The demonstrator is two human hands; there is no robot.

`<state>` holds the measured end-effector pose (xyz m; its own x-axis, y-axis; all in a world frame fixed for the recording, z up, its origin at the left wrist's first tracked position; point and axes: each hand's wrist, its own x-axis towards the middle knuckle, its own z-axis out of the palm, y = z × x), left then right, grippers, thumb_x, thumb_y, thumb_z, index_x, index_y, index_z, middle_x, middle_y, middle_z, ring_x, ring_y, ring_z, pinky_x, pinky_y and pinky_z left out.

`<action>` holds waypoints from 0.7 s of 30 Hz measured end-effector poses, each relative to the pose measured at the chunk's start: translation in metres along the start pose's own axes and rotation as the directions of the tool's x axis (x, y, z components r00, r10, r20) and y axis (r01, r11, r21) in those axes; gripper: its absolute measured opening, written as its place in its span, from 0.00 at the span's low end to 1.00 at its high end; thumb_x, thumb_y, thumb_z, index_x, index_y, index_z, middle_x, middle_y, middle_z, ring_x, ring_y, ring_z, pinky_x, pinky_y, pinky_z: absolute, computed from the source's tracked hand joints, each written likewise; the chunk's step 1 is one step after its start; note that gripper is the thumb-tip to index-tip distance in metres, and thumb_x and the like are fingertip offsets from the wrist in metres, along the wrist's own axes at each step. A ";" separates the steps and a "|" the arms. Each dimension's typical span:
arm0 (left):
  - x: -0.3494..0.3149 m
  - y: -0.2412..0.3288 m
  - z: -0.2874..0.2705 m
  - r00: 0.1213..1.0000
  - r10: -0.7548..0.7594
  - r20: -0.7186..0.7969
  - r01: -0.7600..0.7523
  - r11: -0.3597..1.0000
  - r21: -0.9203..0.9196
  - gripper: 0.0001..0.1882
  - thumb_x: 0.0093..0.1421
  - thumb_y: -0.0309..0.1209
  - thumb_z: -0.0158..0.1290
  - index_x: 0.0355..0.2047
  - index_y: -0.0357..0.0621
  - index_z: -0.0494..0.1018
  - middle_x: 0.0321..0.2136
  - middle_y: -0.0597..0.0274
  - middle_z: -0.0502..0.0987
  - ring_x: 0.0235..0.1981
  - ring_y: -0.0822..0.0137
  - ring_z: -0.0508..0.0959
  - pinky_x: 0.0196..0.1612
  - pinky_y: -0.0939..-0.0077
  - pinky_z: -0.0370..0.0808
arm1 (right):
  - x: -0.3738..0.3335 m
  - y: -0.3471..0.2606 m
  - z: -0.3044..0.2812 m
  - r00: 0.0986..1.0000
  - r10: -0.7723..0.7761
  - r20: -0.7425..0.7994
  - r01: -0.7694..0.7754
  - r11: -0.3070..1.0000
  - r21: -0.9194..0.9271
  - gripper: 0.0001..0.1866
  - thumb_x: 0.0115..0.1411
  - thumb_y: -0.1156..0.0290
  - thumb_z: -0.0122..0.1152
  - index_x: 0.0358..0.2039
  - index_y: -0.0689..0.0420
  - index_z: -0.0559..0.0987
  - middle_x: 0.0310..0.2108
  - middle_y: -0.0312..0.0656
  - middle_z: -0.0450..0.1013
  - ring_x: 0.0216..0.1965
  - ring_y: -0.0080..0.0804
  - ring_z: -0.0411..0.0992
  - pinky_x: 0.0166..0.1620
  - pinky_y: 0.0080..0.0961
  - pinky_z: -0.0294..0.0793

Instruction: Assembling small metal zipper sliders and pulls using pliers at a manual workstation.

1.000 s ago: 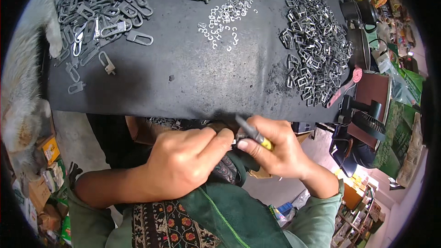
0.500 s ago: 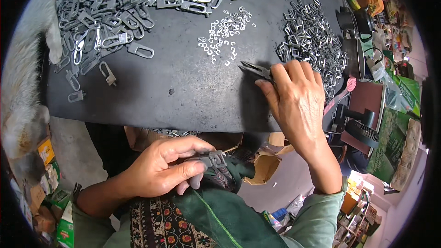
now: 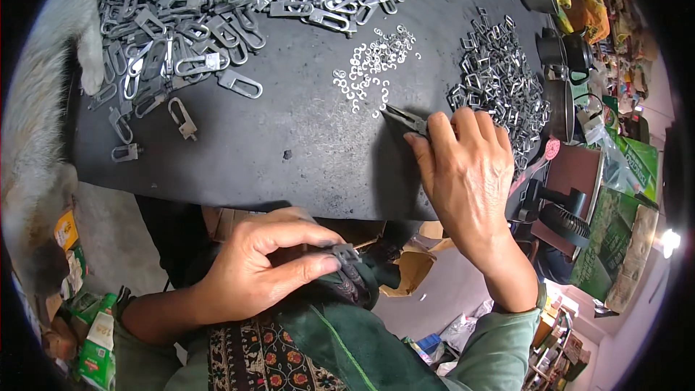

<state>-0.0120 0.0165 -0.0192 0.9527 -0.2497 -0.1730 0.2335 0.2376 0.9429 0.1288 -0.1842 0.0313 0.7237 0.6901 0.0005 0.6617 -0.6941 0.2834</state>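
Note:
My right hand is wrapped round a pair of needle-nose pliers, whose tips point left and reach the near edge of a scatter of small silver C-shaped clips on the dark table. The jaws look slightly parted, and I cannot tell whether a clip is between them. Below the table's front edge, my left hand pinches a grey metal fitting between thumb and fingers. Its squared, framed end sticks out to the right; the rest is hidden by the fingers.
Long grey metal loops heap at the table's far left, with a few strays nearer. Small square metal frames pile up at the right. A furry animal lies along the left edge. Beyond the right edge is a small black fan.
The pliers' tips have come up to the C-shaped clips. My left hand still pinches the fitting and has shifted slightly right. The whole view has moved a little.

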 end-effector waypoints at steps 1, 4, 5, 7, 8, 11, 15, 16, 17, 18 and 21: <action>0.000 0.001 -0.001 0.999 -0.037 -0.011 0.037 0.999 0.004 0.09 0.58 0.25 0.59 0.39 0.37 0.79 0.31 0.61 0.78 0.29 0.75 0.75 0.34 0.80 0.70 | 0.000 0.000 -0.001 1.000 0.002 0.014 -0.002 1.000 -0.004 0.14 0.51 0.61 0.66 0.26 0.55 0.72 0.25 0.39 0.65 0.31 0.35 0.67 0.34 0.33 0.65; 0.000 0.003 -0.005 0.987 -0.141 -0.077 0.131 0.984 -0.123 0.09 0.59 0.25 0.58 0.39 0.35 0.78 0.31 0.62 0.78 0.30 0.78 0.75 0.34 0.82 0.70 | 0.000 0.002 -0.008 0.997 -0.075 0.012 0.074 0.996 0.052 0.14 0.50 0.62 0.67 0.26 0.55 0.72 0.25 0.39 0.64 0.30 0.35 0.67 0.33 0.33 0.65; 0.001 0.011 -0.008 0.953 -0.302 -0.032 0.285 0.927 -0.245 0.10 0.60 0.26 0.57 0.41 0.34 0.77 0.31 0.65 0.78 0.31 0.80 0.75 0.34 0.85 0.70 | 0.000 0.009 -0.015 0.987 -0.157 0.033 0.152 0.980 0.126 0.14 0.50 0.61 0.67 0.26 0.54 0.72 0.25 0.39 0.64 0.29 0.35 0.67 0.31 0.31 0.65; 0.003 0.008 -0.013 0.940 -0.336 0.049 0.331 0.872 -0.360 0.11 0.62 0.28 0.56 0.43 0.35 0.76 0.29 0.71 0.76 0.28 0.83 0.71 0.29 0.88 0.66 | 0.000 0.017 -0.032 0.930 -0.366 0.026 0.342 0.891 0.299 0.16 0.48 0.59 0.67 0.27 0.55 0.71 0.24 0.38 0.63 0.27 0.35 0.66 0.30 0.30 0.65; 0.004 0.009 -0.016 0.924 -0.365 0.113 0.380 0.840 -0.388 0.11 0.62 0.29 0.56 0.43 0.36 0.76 0.28 0.72 0.75 0.27 0.85 0.69 0.28 0.89 0.65 | -0.001 0.017 -0.036 0.896 -0.444 0.007 0.412 0.837 0.359 0.17 0.47 0.58 0.66 0.27 0.56 0.71 0.24 0.37 0.63 0.26 0.34 0.66 0.29 0.31 0.65; 0.009 0.014 -0.009 0.913 -0.400 0.078 0.390 0.801 -0.453 0.09 0.61 0.27 0.56 0.40 0.35 0.76 0.25 0.71 0.72 0.21 0.83 0.65 0.23 0.88 0.61 | -0.003 0.013 -0.037 0.867 -0.490 -0.084 0.482 0.787 0.385 0.18 0.44 0.56 0.64 0.27 0.56 0.72 0.23 0.36 0.61 0.25 0.33 0.66 0.30 0.30 0.66; 0.010 0.014 -0.005 0.919 -0.388 0.069 0.377 0.815 -0.440 0.09 0.61 0.27 0.56 0.40 0.35 0.76 0.27 0.71 0.73 0.21 0.83 0.65 0.24 0.88 0.61 | -0.004 0.011 -0.034 0.858 -0.503 -0.110 0.504 0.778 0.375 0.18 0.44 0.55 0.62 0.27 0.56 0.72 0.22 0.36 0.61 0.25 0.33 0.66 0.30 0.30 0.66; 0.010 0.013 -0.005 0.926 -0.373 0.059 0.359 0.820 -0.446 0.10 0.61 0.27 0.56 0.40 0.35 0.76 0.28 0.70 0.73 0.22 0.83 0.65 0.24 0.88 0.61 | -0.003 0.010 -0.035 0.855 -0.508 -0.106 0.508 0.777 0.372 0.18 0.44 0.56 0.62 0.27 0.56 0.72 0.22 0.36 0.61 0.25 0.33 0.66 0.30 0.30 0.66; 0.009 0.013 -0.004 0.933 -0.358 0.048 0.340 0.825 -0.452 0.10 0.61 0.27 0.56 0.41 0.35 0.76 0.28 0.70 0.74 0.22 0.83 0.65 0.24 0.87 0.61 | -0.003 0.010 -0.036 0.852 -0.513 -0.102 0.511 0.776 0.369 0.18 0.44 0.56 0.62 0.27 0.56 0.72 0.22 0.36 0.61 0.25 0.33 0.66 0.30 0.30 0.66; 0.009 0.013 -0.004 0.933 -0.358 0.042 0.338 0.828 -0.448 0.10 0.61 0.27 0.56 0.41 0.35 0.76 0.28 0.70 0.74 0.22 0.83 0.65 0.24 0.87 0.61 | -0.002 0.009 -0.036 0.857 -0.508 -0.084 0.499 0.779 0.379 0.18 0.43 0.56 0.62 0.26 0.56 0.72 0.22 0.36 0.61 0.25 0.33 0.65 0.30 0.30 0.66; 0.008 0.012 -0.005 0.942 -0.335 0.031 0.312 0.838 -0.448 0.10 0.61 0.27 0.56 0.41 0.35 0.76 0.30 0.70 0.74 0.25 0.84 0.67 0.26 0.89 0.62 | -0.005 0.005 -0.033 0.862 -0.499 -0.092 0.492 0.776 0.394 0.17 0.43 0.56 0.63 0.26 0.56 0.72 0.22 0.37 0.61 0.25 0.34 0.65 0.29 0.30 0.65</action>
<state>-0.0011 0.0218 -0.0103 0.8132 -0.3437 -0.4697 0.5802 0.5418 0.6081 0.1220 -0.1845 0.0645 0.2754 0.9599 -0.0523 0.9468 -0.2803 -0.1579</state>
